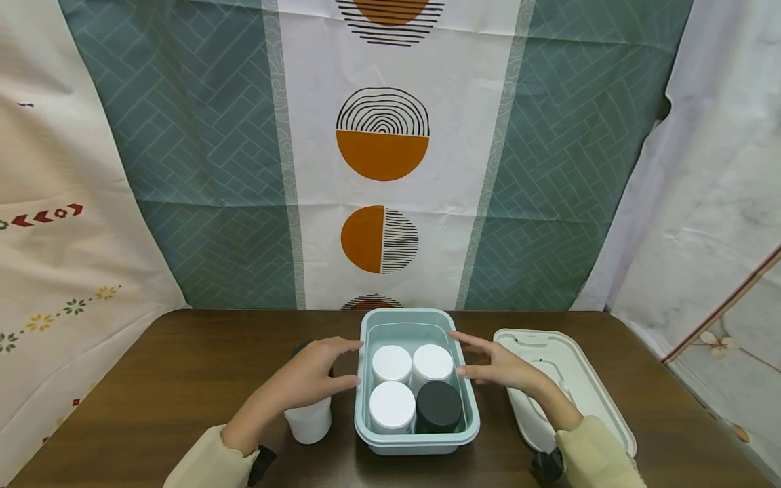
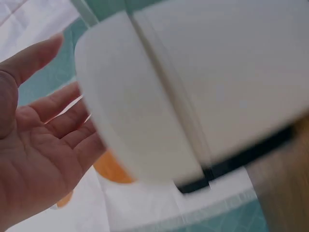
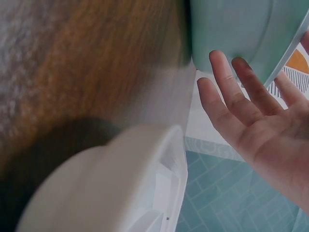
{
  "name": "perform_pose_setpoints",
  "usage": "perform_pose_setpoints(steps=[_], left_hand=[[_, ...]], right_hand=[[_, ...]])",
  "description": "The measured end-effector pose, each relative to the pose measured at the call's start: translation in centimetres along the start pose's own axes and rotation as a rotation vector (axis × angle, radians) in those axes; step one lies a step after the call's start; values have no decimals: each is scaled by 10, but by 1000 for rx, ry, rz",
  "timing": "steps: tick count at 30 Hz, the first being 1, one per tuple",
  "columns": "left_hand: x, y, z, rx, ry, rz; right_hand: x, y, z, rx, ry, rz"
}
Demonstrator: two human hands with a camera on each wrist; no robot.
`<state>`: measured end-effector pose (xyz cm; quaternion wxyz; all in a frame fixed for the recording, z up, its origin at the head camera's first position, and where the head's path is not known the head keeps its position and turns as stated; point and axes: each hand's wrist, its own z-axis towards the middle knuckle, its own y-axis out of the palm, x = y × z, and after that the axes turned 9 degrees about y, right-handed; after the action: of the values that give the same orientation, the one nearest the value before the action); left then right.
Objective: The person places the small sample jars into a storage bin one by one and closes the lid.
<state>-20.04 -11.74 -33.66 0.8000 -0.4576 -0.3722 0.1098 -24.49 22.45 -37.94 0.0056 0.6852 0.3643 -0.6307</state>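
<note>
Flanking a pale teal bin (image 1: 417, 438) on the dark wooden table (image 1: 152, 379), the left hand (image 1: 315, 375) and the right hand (image 1: 498, 367) have their fingers spread wide and relaxed, holding nothing, the fingertips at or just beside the bin's two long rims. Inside the bin stand three white-lidded jars (image 1: 392, 364) and one black-lidded jar (image 1: 438, 406), packed two by two and touching. A white jar (image 1: 310, 419) stands just left of the bin under the left hand, and a white lid (image 1: 573, 379) lies flat just right of it.
</note>
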Motion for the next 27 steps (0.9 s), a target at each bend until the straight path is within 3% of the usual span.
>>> perform_pose_setpoints(steps=[6,12,17,27], left_hand=[[-6,-15,-29,72,-78,-5],[-15,-23,-52,111,-98,68],[-18,-21,-62,110,-107,87],[-23,-12,-69,92,-132,-3]], right_hand=[[-1,1,1,-5,-5,-3],[-1,0,0,-5,-7,-2],[-1,-1,-1,2,-5,-5],[-2,1,-1,1,0,-2]])
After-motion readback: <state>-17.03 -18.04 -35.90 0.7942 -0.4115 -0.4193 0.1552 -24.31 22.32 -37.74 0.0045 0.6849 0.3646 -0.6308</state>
